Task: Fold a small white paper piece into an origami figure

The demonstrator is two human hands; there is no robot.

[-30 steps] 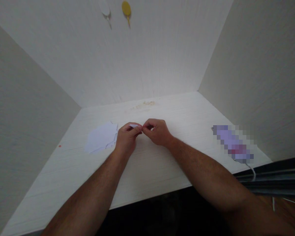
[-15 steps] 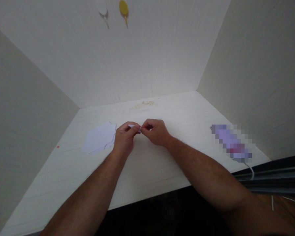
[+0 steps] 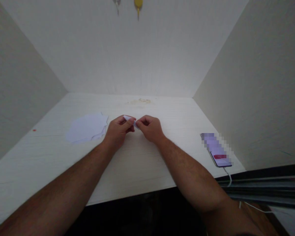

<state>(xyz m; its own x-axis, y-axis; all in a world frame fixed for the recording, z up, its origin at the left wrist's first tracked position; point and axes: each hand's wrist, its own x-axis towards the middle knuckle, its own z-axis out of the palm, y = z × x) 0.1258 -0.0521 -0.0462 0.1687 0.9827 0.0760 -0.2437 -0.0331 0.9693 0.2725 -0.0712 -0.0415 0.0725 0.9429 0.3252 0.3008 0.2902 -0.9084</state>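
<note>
Near the middle of the white table (image 3: 127, 164), my left hand (image 3: 119, 129) pinches a small piece of white paper (image 3: 128, 118) between thumb and fingers. My right hand (image 3: 149, 127) closes on the paper's right end, its fingertips almost against those of my left hand. Part of the paper sticks up above the left thumb; the rest is hidden by the fingers. To the left of my left hand lies a loose pile of white paper sheets (image 3: 86, 127) with uneven edges.
A phone (image 3: 217, 150), partly pixelated, lies at the right with a white cable (image 3: 229, 177) running off the table edge. Walls enclose the back and sides. A yellow hook (image 3: 138, 4) hangs on the back wall. A small red spot (image 3: 34, 130) is at the left.
The whole view has shifted with the head. Both hands still pinch the paper, and slightly more of it shows between their fingertips.
</note>
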